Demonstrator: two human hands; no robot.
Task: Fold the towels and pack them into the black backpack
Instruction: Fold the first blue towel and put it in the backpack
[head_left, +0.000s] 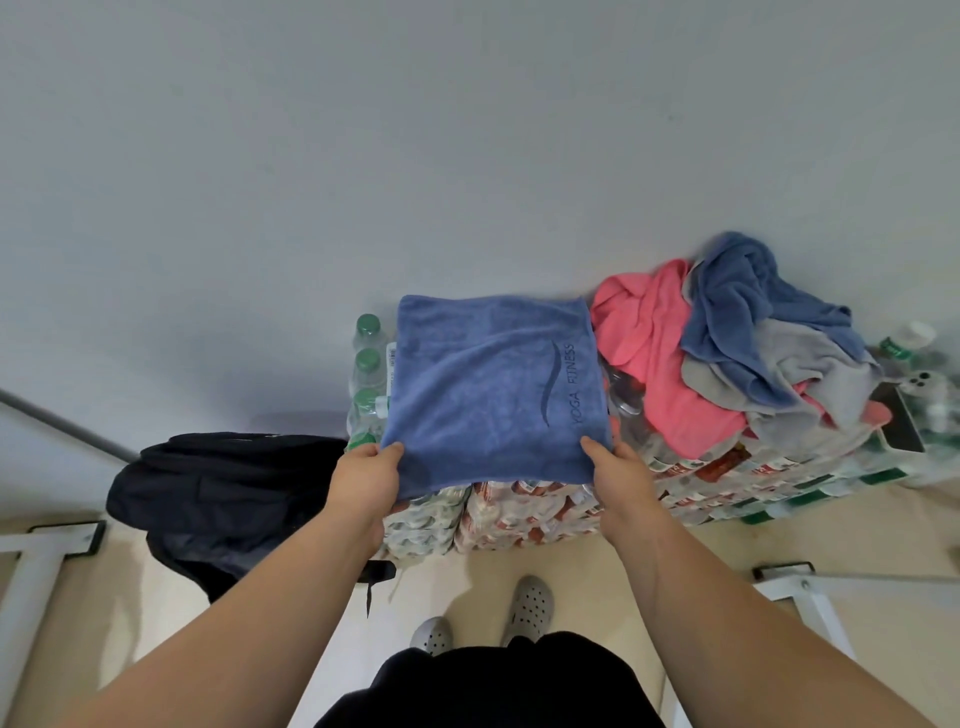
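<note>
A blue towel (488, 384) printed "YOGA FITNESS" lies flat and folded on top of stacked packs of bottled water (519, 514). My left hand (366, 475) pinches its near left corner, thumb on top. My right hand (621, 475) pinches its near right corner the same way. To the right sits a loose pile of towels (737, 353): pink, blue and grey, crumpled together. The black backpack (218, 493) slumps on the floor to the left of the water packs, beside my left forearm.
Green-capped bottles (368, 364) stand along the towel's left edge. More bottles and a dark flat device (901, 421) lie at the far right. White metal frame legs (47, 551) stand at both lower sides. My feet in grey clogs (530, 605) are on the beige floor.
</note>
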